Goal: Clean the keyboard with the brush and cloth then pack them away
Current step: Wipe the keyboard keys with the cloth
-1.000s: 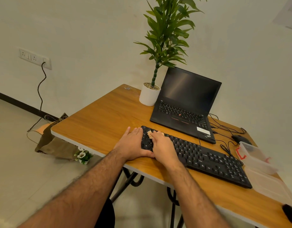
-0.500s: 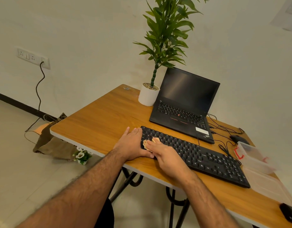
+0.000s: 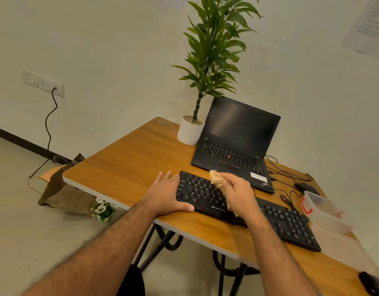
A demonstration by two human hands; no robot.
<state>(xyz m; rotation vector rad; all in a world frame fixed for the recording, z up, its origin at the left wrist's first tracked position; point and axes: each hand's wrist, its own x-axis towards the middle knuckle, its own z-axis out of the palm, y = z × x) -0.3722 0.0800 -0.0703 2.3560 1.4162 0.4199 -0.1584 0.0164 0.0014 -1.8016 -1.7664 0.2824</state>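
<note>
A black keyboard [image 3: 286, 221] lies along the front of the wooden table [image 3: 124, 165]. My left hand [image 3: 166, 194] rests flat against its left end, thumb along the front edge. My right hand [image 3: 237, 194] grips a crumpled beige cloth [image 3: 216, 179] over the left-middle keys; the cloth sticks out above my fingers and a bit shows below my palm. I see no brush.
An open black laptop [image 3: 237, 142] stands behind the keyboard beside a potted plant [image 3: 190, 131]. A clear plastic box [image 3: 325, 212] with red clips and its lid [image 3: 344, 251] sit at the right. A mouse [image 3: 306, 186], cables and a dark object [image 3: 372, 283] lie nearby.
My right hand has moved with the cloth from the keyboard's left end to the right, toward the middle keys, and lifted the cloth's end. The left hand stayed in place.
</note>
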